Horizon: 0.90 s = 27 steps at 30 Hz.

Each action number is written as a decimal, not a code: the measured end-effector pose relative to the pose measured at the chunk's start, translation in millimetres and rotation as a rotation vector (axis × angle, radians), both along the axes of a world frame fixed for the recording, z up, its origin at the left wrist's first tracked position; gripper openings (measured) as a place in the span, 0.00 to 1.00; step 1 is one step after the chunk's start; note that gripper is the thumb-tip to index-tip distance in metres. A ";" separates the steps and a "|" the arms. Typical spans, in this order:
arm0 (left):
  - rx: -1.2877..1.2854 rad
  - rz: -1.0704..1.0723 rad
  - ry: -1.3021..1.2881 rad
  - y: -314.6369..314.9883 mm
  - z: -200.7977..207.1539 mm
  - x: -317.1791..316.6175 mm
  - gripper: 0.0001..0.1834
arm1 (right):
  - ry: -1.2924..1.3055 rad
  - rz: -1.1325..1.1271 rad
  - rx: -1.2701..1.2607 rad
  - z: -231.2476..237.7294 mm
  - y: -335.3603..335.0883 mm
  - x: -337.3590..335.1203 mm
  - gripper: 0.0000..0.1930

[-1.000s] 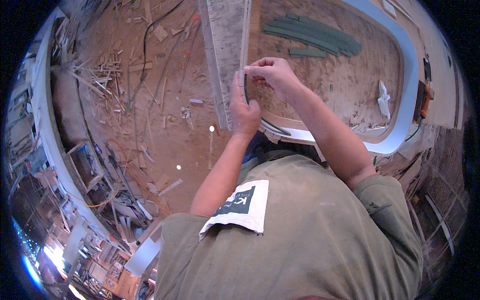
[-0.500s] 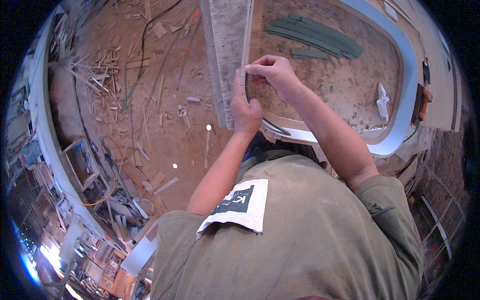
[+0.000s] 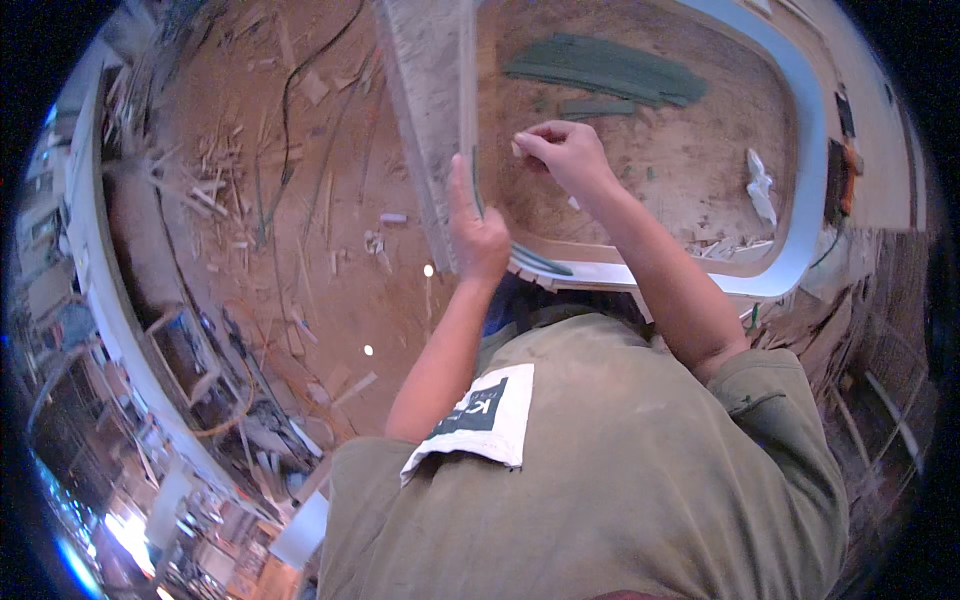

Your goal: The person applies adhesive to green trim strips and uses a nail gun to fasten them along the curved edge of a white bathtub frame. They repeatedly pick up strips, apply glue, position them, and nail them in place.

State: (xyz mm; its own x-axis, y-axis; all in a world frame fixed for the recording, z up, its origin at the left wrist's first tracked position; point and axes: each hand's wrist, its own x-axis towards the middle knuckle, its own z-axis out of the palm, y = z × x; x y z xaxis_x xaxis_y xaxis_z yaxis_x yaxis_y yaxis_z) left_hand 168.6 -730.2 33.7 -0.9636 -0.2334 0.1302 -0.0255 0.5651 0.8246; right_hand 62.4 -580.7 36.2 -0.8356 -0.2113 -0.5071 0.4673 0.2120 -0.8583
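Note:
A large rounded frame (image 3: pixel 812 150) with a pale bluish-white face curves around the right and near sides of the opening. My left hand (image 3: pixel 478 245) clasps its left edge, fingers straight along the outer side and thumb on the inner side. Thin dark green strips (image 3: pixel 540 262) follow the inside of the near left corner and run up past that thumb. Above the opening, my right hand (image 3: pixel 568 155) is closed in a pinch, apart from the frame. A small pale spot shows at its fingertips; I cannot tell what it is.
Several flat green strips (image 3: pixel 605 70) lie stacked inside the frame, near a crumpled white scrap (image 3: pixel 762 188). A long greyish board (image 3: pixel 425 120) runs along the left edge. Wood offcuts (image 3: pixel 210 190) and a dark cable (image 3: pixel 288 110) litter the dusty floor. An orange tool (image 3: pixel 852 175) sits at right.
My right hand has moved away from the frame's left edge, to the right. My left hand stays on that edge. The whole view has shifted slightly.

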 end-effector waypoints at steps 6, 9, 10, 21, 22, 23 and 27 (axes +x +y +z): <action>0.104 -0.065 0.035 -8.0 -15.3 9.7 0.47 | 0.625 -0.164 0.821 30.9 148.4 21.4 0.24; 0.159 0.041 -0.033 -0.2 -10.2 11.4 0.46 | 0.600 -0.627 0.842 60.6 275.9 18.8 0.16; 0.191 0.046 -0.085 1.9 -9.4 12.5 0.46 | 0.614 -0.749 0.926 56.9 337.6 25.1 0.13; 0.094 0.054 -0.221 2.0 13.9 6.8 0.46 | -0.145 -0.400 1.579 -51.7 729.2 -60.5 0.20; 0.082 0.066 -0.203 1.4 11.5 7.9 0.46 | -0.157 -0.306 1.561 -66.6 748.2 -73.1 0.19; 0.128 0.046 -0.188 -1.2 13.3 2.4 0.46 | -0.179 -0.239 1.545 -81.9 773.9 -72.4 0.19; 0.145 0.121 -0.202 -4.4 6.6 2.8 0.46 | -0.227 -0.103 1.484 -118.5 817.4 -93.5 0.18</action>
